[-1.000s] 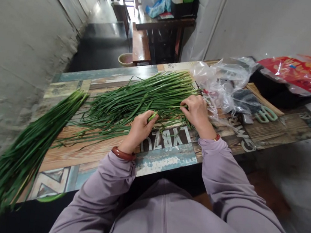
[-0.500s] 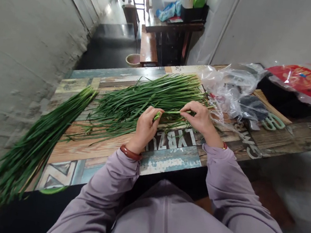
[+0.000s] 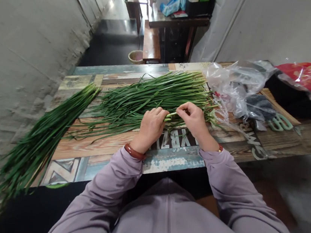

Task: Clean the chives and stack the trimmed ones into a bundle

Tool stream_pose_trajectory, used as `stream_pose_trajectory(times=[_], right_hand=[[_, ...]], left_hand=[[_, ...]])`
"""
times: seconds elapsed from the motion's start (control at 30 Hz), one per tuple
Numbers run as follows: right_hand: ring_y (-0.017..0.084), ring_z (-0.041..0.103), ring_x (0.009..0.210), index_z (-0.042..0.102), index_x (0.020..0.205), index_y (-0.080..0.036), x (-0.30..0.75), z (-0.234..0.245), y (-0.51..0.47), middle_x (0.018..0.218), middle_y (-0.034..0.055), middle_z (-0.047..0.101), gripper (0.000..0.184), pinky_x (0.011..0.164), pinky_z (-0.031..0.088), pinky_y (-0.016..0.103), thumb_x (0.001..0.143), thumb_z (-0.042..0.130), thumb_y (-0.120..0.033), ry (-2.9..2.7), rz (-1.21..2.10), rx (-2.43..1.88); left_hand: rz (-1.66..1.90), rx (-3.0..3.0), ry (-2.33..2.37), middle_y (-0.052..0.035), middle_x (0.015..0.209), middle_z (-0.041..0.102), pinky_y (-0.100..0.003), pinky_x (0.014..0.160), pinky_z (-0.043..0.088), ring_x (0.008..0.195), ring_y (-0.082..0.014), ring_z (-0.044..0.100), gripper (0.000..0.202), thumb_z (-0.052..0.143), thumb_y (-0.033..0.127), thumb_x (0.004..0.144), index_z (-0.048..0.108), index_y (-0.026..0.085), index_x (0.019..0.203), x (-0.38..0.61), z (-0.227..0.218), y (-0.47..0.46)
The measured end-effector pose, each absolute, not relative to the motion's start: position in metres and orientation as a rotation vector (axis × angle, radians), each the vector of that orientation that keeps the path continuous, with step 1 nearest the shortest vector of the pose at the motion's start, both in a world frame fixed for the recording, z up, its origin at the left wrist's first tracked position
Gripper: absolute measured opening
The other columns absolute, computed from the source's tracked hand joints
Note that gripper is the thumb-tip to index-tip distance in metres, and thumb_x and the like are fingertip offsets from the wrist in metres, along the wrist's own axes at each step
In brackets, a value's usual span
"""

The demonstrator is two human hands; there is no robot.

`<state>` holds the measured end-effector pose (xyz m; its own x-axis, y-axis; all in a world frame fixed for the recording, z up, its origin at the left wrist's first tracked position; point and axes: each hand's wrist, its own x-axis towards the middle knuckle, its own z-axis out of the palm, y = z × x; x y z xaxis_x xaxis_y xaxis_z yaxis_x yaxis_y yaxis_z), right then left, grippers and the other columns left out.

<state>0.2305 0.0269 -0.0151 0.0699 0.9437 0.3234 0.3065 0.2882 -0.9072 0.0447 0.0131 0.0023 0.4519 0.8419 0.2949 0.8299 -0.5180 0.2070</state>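
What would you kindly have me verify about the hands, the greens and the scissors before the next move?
1. Left hand closed around green stalks: ok.
2. Fingers of the right hand pinching the pale end of a stalk: ok.
3. Large pile of greens lying on the table beyond the hands: ok.
4. Separate bunch of greens fully on the table: not ok; its leafy end hangs past the edge.
5. Scissors apart from the hands: ok.
6. Scissors' blades covered: cannot tell; they are hidden.

Scissors (image 3: 280, 122) near clear plastic bag (image 3: 238, 78); basket (image 3: 135, 61) beside bench (image 3: 152, 44).
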Motion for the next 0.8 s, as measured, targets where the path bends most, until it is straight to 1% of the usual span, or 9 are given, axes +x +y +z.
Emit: stream_pose_trajectory(times=[0.07,0.2,0.3,0.4,0.47,0.53,0.63,0.7,0.8], right_hand=[[0.015,0.057,0.069,0.063,0.080,-0.021,0.237,-0.021,0.033,0.074,0.0002,0.065,0.019,0.066,0.047,0.029,0.081,0.065,-0.039,-1.275,0.757,-1.252],[0.015,0.060,0.074,0.061,0.084,-0.021,0.252,-0.020,0.036,0.079,0.0011,0.065,0.022,0.071,0.049,0.029,0.085,0.062,-0.044,-1.155,0.661,-1.223],[0.016,0.062,0.079,0.065,0.087,-0.022,0.252,-0.010,0.026,0.084,0.0024,0.067,0.022,0.074,0.049,0.031,0.091,0.056,-0.041,-1.365,0.601,-1.182],[0.019,0.063,0.087,0.069,0.090,-0.022,0.240,-0.003,0.015,0.092,0.0041,0.070,0.016,0.080,0.048,0.034,0.090,0.059,-0.035,-1.647,0.460,-1.151],[0.020,0.063,0.091,0.070,0.088,-0.023,0.233,-0.004,0.013,0.092,0.0043,0.071,0.012,0.088,0.047,0.037,0.089,0.062,-0.032,-1.767,0.364,-1.165],[0.021,0.063,0.092,0.070,0.083,-0.023,0.228,-0.008,0.013,0.089,0.0038,0.072,0.014,0.092,0.045,0.038,0.089,0.061,-0.031,-1.799,0.348,-1.208],[0.019,0.063,0.084,0.069,0.082,-0.023,0.225,-0.015,0.014,0.086,0.0027,0.071,0.015,0.082,0.048,0.035,0.088,0.062,-0.034,-1.684,0.523,-1.248],[0.017,0.062,0.077,0.068,0.082,-0.022,0.222,-0.018,0.014,0.082,0.0015,0.069,0.017,0.074,0.048,0.031,0.087,0.061,-0.037,-1.578,0.653,-1.252],[0.016,0.059,0.072,0.065,0.081,-0.021,0.215,-0.021,0.013,0.077,0.0002,0.067,0.021,0.071,0.045,0.030,0.086,0.058,-0.040,-1.462,0.702,-1.272]], left_hand=[[0.575,2.641,1.525,-0.0079,0.099,0.069,-0.036,0.075,0.036,0.094,-0.0243,0.060,0.022,0.046,0.016,0.093,0.062,0.021,0.107,0.043,0.002,0.013],[0.602,2.548,1.537,-0.0068,0.096,0.072,-0.036,0.075,0.034,0.092,-0.0242,0.061,0.019,0.048,0.020,0.095,0.063,0.021,0.106,0.040,0.003,0.013],[0.558,2.506,1.538,-0.0072,0.092,0.071,-0.035,0.074,0.033,0.091,-0.0245,0.061,0.021,0.047,0.023,0.096,0.064,0.021,0.108,0.040,0.005,0.013],[0.536,2.509,1.517,-0.0072,0.092,0.071,-0.035,0.072,0.033,0.090,-0.0243,0.060,0.022,0.046,0.025,0.097,0.064,0.021,0.109,0.040,0.006,0.013],[0.563,2.558,1.508,-0.0071,0.093,0.071,-0.036,0.073,0.033,0.091,-0.0247,0.059,0.021,0.047,0.024,0.097,0.064,0.021,0.107,0.040,0.007,0.012],[0.615,2.638,1.521,-0.0076,0.094,0.070,-0.039,0.078,0.033,0.093,-0.0257,0.057,0.020,0.047,0.022,0.096,0.064,0.021,0.105,0.040,0.008,0.010],[0.714,2.753,1.549,-0.0088,0.092,0.069,-0.042,0.084,0.032,0.095,-0.0265,0.055,0.022,0.044,0.019,0.096,0.064,0.022,0.103,0.040,0.010,0.007],[0.764,2.811,1.541,-0.0085,0.091,0.068,-0.043,0.085,0.032,0.094,-0.0261,0.054,0.024,0.041,0.019,0.097,0.064,0.023,0.103,0.040,0.010,0.005],[0.789,2.859,1.527,-0.0077,0.089,0.067,-0.042,0.083,0.031,0.092,-0.0256,0.053,0.025,0.039,0.020,0.099,0.064,0.024,0.102,0.041,0.011,0.002]])
